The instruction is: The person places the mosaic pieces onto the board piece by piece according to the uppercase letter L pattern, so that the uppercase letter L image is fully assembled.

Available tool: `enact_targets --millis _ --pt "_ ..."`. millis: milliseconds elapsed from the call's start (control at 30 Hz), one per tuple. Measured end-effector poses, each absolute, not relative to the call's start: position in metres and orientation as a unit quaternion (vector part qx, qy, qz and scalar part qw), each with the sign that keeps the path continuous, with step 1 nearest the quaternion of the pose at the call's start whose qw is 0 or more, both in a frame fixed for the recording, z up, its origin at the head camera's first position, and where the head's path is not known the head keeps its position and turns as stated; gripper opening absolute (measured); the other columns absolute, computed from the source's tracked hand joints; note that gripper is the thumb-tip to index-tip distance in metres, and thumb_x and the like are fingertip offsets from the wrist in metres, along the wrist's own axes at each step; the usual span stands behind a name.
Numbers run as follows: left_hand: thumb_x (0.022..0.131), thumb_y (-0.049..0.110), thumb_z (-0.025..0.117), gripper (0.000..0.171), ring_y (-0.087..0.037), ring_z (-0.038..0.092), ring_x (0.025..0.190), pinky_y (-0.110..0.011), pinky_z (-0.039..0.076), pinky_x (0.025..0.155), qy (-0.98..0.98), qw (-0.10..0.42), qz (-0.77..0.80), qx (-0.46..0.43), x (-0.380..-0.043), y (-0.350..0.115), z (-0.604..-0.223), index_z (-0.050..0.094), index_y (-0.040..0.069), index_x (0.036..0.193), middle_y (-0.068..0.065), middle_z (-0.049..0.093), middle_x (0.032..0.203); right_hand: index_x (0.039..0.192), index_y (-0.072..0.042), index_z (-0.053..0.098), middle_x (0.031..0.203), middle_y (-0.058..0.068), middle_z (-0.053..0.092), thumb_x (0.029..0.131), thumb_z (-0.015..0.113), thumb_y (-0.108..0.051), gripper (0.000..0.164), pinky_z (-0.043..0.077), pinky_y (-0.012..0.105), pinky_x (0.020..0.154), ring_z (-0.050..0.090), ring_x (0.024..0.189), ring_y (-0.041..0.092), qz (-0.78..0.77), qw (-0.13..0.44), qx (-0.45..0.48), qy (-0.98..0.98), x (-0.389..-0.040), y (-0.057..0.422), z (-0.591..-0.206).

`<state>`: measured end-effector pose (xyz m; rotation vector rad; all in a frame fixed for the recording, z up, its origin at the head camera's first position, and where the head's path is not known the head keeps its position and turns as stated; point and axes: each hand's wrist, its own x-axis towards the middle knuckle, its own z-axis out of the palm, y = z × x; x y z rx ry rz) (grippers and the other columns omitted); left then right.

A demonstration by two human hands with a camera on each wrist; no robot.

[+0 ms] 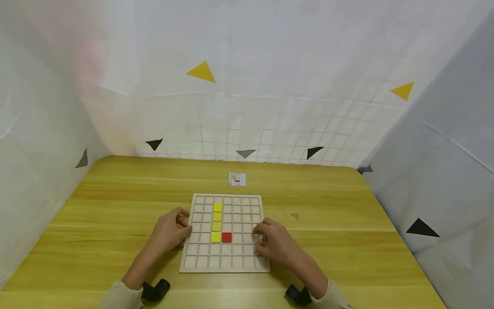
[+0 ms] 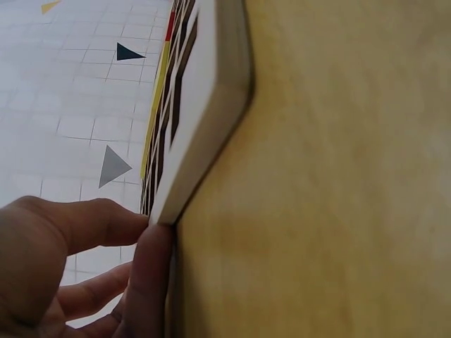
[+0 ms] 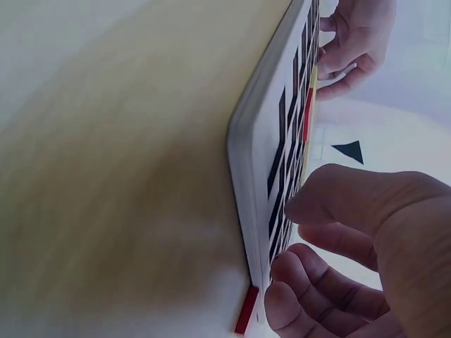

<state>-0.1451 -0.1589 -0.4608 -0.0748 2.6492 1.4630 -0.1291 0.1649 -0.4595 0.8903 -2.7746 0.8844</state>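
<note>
A pale wooden grid board (image 1: 203, 261) lies flat on the table. Several yellow tiles (image 1: 216, 226) form a column in its cells, with a red tile (image 1: 226, 237) right of the lowest one. My left hand (image 1: 170, 229) grips the board's left edge, thumb and a finger meeting at the rim in the left wrist view. On the opposite side, my right hand (image 1: 275, 241) holds the right edge, its thumb over the grid and curled fingers beside the rim. Close to those fingers, a small red piece (image 3: 246, 310) shows against the board's side in the right wrist view.
Behind the board, a small printed card (image 1: 237, 179) with a coloured grid pattern lies on the wooden table (image 1: 328, 193). White sheeting (image 1: 270, 98) with yellow, black and grey triangles encloses the back and sides.
</note>
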Motion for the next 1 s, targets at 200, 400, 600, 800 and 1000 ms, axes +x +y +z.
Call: enact_targets --millis 200,400,600,800,1000 --pt "0.085 0.003 0.072 0.040 -0.016 0.060 0.059 -0.032 0.053 0.046 0.873 0.060 0.483 -0.025 -0.145 -0.159 -0.461 0.060 -0.001 0.122 -0.008 0.059 0.089 0.096 -0.007 0.072 0.087 0.000 0.058 0.072 0.074 0.003 0.026 0.049 0.021 0.061 0.055 0.072 0.013 0.289 0.054 0.281 -0.914 -0.130 0.172 -0.458" --pt "0.084 0.003 0.072 0.040 -0.016 0.060 0.060 -0.032 0.053 0.046 0.875 0.057 0.481 -0.026 -0.146 -0.160 -0.461 0.060 -0.001 0.122 -0.008 0.059 0.090 0.095 -0.007 0.072 0.088 0.000 0.058 0.072 0.076 0.004 0.025 0.052 0.022 0.064 0.058 0.075 0.014 0.280 0.072 0.259 -0.921 -0.132 0.181 -0.460" --pt "0.085 0.004 0.072 0.040 -0.017 0.060 0.058 -0.033 0.053 0.046 0.874 0.061 0.481 -0.030 -0.147 -0.161 -0.461 0.060 0.000 0.122 -0.008 0.059 0.090 0.092 -0.007 0.071 0.087 0.002 0.059 0.071 0.075 0.004 0.024 0.049 0.024 0.062 0.052 0.071 0.012 0.269 0.083 0.245 -0.928 -0.137 0.191 -0.461" --pt "0.085 0.004 0.072 0.040 -0.017 0.059 0.057 -0.032 0.053 0.046 0.874 0.063 0.481 -0.031 -0.146 -0.160 -0.462 0.060 0.001 0.123 -0.008 0.059 0.090 0.094 -0.007 0.072 0.086 0.001 0.057 0.068 0.074 0.005 0.028 0.045 0.026 0.062 0.050 0.071 0.014 0.263 0.082 0.228 -0.934 -0.141 0.196 -0.461" --pt "0.085 0.003 0.072 0.040 -0.017 0.059 0.056 -0.032 0.053 0.046 0.873 0.061 0.484 -0.025 -0.146 -0.160 -0.462 0.060 0.000 0.123 -0.008 0.059 0.089 0.098 -0.006 0.072 0.084 0.001 0.056 0.070 0.077 0.004 0.030 0.041 0.027 0.063 0.045 0.070 0.010 0.262 0.078 0.221 -0.936 -0.144 0.199 -0.464"
